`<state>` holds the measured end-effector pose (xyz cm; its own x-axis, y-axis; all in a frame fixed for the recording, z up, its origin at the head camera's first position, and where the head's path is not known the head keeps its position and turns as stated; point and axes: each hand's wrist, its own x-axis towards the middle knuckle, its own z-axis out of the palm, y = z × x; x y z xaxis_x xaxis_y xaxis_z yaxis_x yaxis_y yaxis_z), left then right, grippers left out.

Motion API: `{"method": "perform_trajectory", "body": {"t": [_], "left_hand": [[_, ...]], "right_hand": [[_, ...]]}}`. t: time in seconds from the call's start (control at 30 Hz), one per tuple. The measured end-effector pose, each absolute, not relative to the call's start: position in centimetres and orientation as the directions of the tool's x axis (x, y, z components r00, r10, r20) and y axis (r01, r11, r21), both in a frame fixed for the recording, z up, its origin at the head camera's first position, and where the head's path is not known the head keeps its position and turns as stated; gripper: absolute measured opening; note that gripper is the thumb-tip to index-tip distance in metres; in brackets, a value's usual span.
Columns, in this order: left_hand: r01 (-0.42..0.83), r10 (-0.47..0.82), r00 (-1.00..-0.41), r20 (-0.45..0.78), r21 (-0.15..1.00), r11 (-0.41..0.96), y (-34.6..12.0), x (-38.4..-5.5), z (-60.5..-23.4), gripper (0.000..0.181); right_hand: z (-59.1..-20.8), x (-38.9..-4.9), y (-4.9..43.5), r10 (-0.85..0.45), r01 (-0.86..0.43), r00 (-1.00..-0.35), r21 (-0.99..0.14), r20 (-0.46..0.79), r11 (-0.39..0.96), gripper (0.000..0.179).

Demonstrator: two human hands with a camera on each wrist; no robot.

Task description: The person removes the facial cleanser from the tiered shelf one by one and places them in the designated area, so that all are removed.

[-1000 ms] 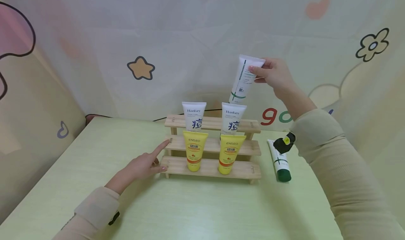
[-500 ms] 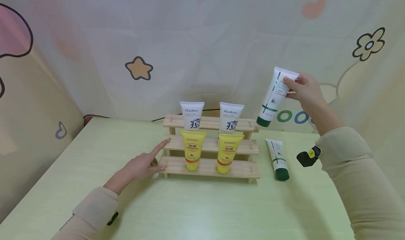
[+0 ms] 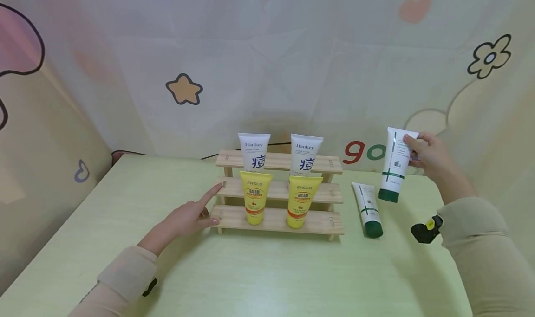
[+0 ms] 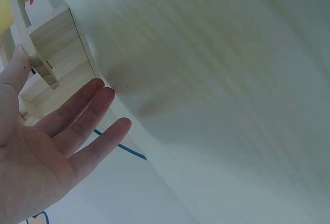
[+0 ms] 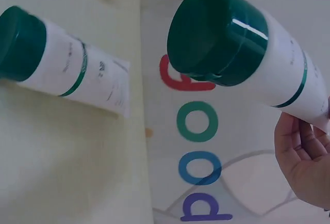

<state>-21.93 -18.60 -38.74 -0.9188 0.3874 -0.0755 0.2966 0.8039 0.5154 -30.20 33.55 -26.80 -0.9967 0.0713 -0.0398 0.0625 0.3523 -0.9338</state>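
Note:
My right hand (image 3: 434, 159) pinches a white squeeze tube (image 3: 393, 166) near its flat crimped end, thumb on the front. The tube's green cap (image 5: 206, 35) points down, above the table's right side. A similar white tube (image 3: 367, 203) with a green cap lies on the table to its left. My left hand (image 3: 185, 219) is at the left end of a three-step wooden rack (image 3: 273, 220). Its index fingertip touches the middle step and the thumb the lowest; in the left wrist view the other fingers (image 4: 85, 123) extend, holding nothing.
Two yellow tubes (image 3: 256, 198) stand cap-down on the rack's lowest step. Behind them stand two white tubes (image 3: 254, 151) with blue lettering, their lower parts hidden. A patterned cloth (image 3: 267, 75) hangs behind the pale green table (image 3: 267, 275).
My right hand has carried its tube from above and behind the rack rightward and down, past the rack's right end. The left hand stays at the rack.

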Motion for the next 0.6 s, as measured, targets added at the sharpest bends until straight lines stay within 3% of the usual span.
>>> {"method": "perform_trajectory", "body": {"t": [0.43,0.6], "left_hand": [[0.294,0.379,-0.923,-0.065,0.515,0.805,-19.0,-22.2,-39.4,0.085],[0.304,0.389,-0.919,-0.059,0.521,0.798,-18.9,-22.2,-39.4,0.085]], "right_hand": [[-32.9,-30.6,37.4,0.060,0.205,-0.978,-0.859,-0.201,0.469,0.051],[-34.7,-30.7,38.2,0.072,0.266,-0.962,-0.846,-0.263,0.463,0.046]]}}
